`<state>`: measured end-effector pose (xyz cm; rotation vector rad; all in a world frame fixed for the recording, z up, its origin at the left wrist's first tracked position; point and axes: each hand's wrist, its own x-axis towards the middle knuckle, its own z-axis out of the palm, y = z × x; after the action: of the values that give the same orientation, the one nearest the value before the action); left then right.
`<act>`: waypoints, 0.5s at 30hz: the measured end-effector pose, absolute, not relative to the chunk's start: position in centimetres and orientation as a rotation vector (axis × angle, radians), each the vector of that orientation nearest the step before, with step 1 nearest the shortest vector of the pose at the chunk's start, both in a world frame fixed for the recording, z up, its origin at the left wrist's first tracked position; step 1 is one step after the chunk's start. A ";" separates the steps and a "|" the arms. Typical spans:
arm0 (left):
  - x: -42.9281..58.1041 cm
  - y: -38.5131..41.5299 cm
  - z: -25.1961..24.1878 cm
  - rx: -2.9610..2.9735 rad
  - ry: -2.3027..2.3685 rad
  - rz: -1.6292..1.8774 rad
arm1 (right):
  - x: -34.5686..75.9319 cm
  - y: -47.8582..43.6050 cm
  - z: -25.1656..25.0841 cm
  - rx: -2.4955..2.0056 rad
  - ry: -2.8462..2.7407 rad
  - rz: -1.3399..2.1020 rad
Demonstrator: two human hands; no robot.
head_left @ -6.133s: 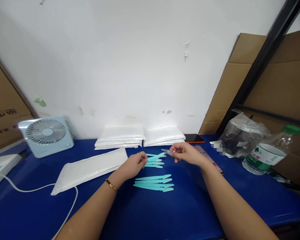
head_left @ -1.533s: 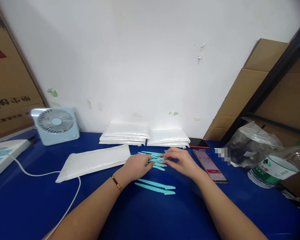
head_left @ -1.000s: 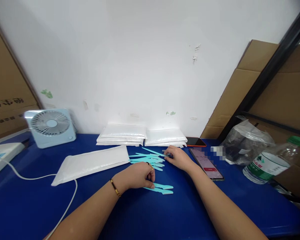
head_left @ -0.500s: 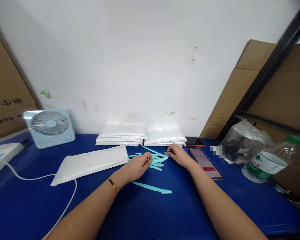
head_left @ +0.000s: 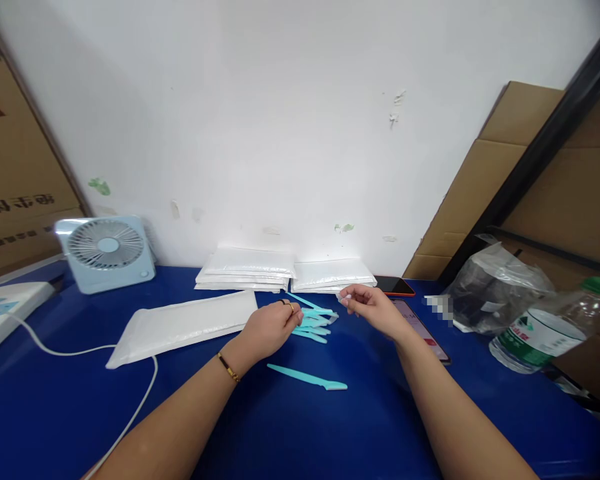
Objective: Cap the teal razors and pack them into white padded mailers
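Note:
Several turquoise eyebrow razors (head_left: pixel 314 331) lie in a loose fan on the blue table. My left hand (head_left: pixel 273 327) is closed over their left ends, fingertips pressed together; whether it grips one is hidden. To the right of the fan, my right hand (head_left: pixel 373 308) pinches a small clear piece (head_left: pixel 345 299) between thumb and fingers, just above the table. Closer to me, a single turquoise razor (head_left: pixel 305 378) lies apart from the others. A white padded envelope (head_left: pixel 185 327) rests flat to the left of my left hand.
Two stacks of white padded envelopes (head_left: pixel 247 263) lie against the wall. A light blue fan (head_left: pixel 107 253) and a white cable (head_left: pixel 153 380) are at left. At right are two phones (head_left: pixel 425 330), a plastic bag (head_left: pixel 495 287) and a water bottle (head_left: pixel 540 333).
My right hand has moved slightly right and up from the razors, with the small clear piece in its fingertips. My left hand stays over the fan of razors. The view has shifted a little.

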<state>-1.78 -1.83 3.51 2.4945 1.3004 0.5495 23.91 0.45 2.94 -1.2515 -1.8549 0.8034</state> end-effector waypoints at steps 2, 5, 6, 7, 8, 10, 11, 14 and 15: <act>-1.8 -1.7 3.4 2.515 1.341 0.566 | 23.5 -0.2 3.6 -1.221 -1.832 0.923; -1.9 -1.6 3.3 2.523 1.345 0.577 | 23.1 -0.6 4.0 -1.203 -1.805 1.022; -1.9 -1.5 3.2 2.523 1.343 0.575 | 23.1 -0.6 4.1 -1.196 -1.800 1.041; -1.9 -1.5 3.3 2.524 1.342 0.575 | 23.0 -0.6 4.1 -1.189 -1.800 1.055; -1.9 -1.5 3.3 2.526 1.340 0.575 | 22.9 -0.6 4.0 -1.181 -1.805 1.064; -1.9 -1.5 3.2 2.537 1.330 0.575 | 22.8 -0.6 3.9 -1.169 -1.826 1.074; -1.9 -1.5 3.2 2.546 1.325 0.579 | 22.6 -0.6 3.7 -1.164 -1.837 1.078; -1.7 -1.5 2.8 2.591 1.283 0.577 | 21.8 -0.7 3.2 -1.144 -1.865 1.109; -1.7 -1.5 2.7 2.609 1.269 0.568 | 21.6 -0.8 3.0 -1.136 -1.881 1.120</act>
<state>-1.66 -1.47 2.66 2.6086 1.2692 0.5685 21.55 -0.75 2.99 -1.1357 -1.8811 1.1198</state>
